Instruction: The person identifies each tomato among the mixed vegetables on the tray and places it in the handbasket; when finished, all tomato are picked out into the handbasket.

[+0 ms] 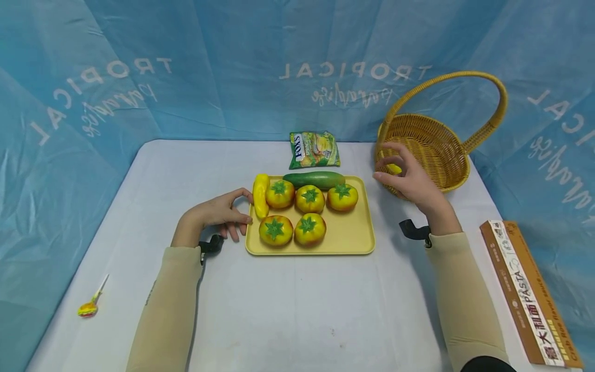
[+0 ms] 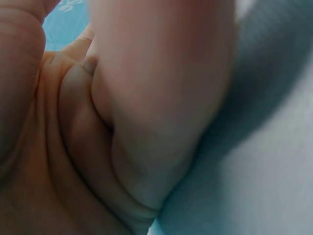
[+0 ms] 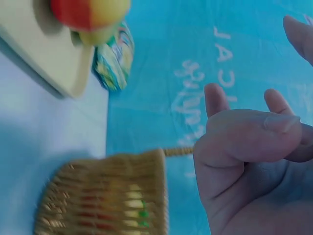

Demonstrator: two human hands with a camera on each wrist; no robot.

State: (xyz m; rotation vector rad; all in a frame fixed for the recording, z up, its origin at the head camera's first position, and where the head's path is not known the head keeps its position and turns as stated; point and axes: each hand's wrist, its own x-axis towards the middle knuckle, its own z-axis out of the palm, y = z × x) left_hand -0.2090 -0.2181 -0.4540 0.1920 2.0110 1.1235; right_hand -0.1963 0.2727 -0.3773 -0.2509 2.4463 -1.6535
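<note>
A person's left hand is at the left side of a yellow tray, which lies on the counter under a white cover. The grip of this hand is loosely spread, with the index finger and the thumb apart from each other, both reaching to the rim of the tray just beside a yellow banana. The left wrist view is filled by blurred skin, so it cannot be told with certainty how firmly these fingertips touch the rim. In the tray, the banana lies along the left edge, a green cucumber lies along the far edge, and five yellow-red tomatoes with green star-shaped tops stand in two rows, three behind and two in front. The right hand is at the left side of the wicker basket, to the right of the tray. Its grip is spread, the thumb and the bent index finger leaving a gap, through which a patch of yellow shows. In the right wrist view, red, yellow and green colours are visible through the basket's weave. Behind the tray lies a green FOX'S bag. A lollipop lies at the near left, and a long brown PASTA box is along the right edge.
</note>
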